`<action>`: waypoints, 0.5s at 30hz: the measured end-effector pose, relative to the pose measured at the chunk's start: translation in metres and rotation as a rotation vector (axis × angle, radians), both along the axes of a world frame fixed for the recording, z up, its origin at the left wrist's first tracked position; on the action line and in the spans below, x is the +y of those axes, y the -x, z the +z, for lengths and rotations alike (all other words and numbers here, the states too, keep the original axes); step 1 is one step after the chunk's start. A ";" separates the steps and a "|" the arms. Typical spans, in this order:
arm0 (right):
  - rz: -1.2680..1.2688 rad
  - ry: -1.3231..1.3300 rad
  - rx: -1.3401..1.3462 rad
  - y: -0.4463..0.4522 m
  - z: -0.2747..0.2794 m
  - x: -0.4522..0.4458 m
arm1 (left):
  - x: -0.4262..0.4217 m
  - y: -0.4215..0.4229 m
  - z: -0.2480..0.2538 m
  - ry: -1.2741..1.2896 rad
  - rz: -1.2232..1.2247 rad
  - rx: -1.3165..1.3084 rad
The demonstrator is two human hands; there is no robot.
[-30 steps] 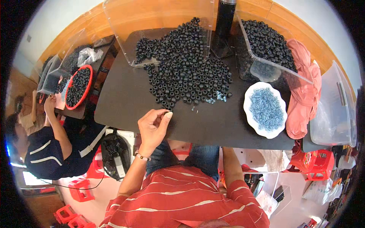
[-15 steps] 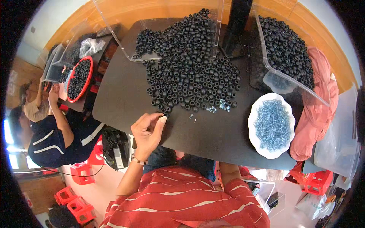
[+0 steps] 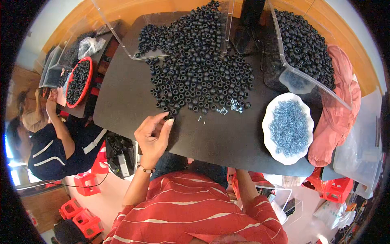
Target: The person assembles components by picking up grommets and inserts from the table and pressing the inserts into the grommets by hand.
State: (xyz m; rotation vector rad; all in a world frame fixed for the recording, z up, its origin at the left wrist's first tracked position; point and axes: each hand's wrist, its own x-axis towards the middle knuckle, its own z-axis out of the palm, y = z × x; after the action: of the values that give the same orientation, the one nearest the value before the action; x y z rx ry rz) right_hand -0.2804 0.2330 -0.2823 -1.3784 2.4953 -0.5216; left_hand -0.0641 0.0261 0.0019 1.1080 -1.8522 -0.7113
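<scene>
My left hand (image 3: 153, 135) is at the near left edge of a spread pile of small black hollow bead-like pieces (image 3: 199, 81). Its thumb and index finger pinch one black bead-like piece (image 3: 167, 117). Several small metal springs (image 3: 235, 105) lie loose along the pile's near edge. More springs (image 3: 289, 128) fill a white scalloped dish (image 3: 266, 136) on the right of the table. Of my right arm only the forearm (image 3: 245, 185) shows, reaching under the table edge; the right hand is hidden.
A clear bin (image 3: 280, 53) heaped with black pieces stands at the back right, beside pink cloth (image 3: 325, 138). Another clear bin (image 3: 122, 44) lies tipped behind the pile. A dark post (image 3: 251, 16) rises between them. To the left, another person works by a red basket (image 3: 88, 87).
The whole view has shifted slightly, so the table sits a little higher and further left. My left hand keeps its pinch at nearly the same spot by the pile.
</scene>
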 end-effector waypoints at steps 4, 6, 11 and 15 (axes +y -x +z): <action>0.179 0.076 0.036 -0.009 0.047 0.018 | -0.002 0.000 0.001 0.059 -0.047 0.021; 0.263 0.069 0.024 -0.016 0.082 0.031 | -0.002 -0.001 0.003 0.022 -0.052 0.005; 0.439 -0.237 -0.237 -0.030 0.189 0.025 | -0.003 -0.003 0.003 0.009 -0.085 0.022; 0.585 -0.290 -0.701 -0.033 0.281 -0.007 | -0.003 -0.005 0.002 -0.022 -0.104 0.023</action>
State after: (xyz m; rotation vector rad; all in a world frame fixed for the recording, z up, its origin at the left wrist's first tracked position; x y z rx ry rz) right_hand -0.2472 0.2255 -0.0008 -1.4003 1.4666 -0.3953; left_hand -0.0587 0.0234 0.0041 1.0186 -1.8973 -0.8023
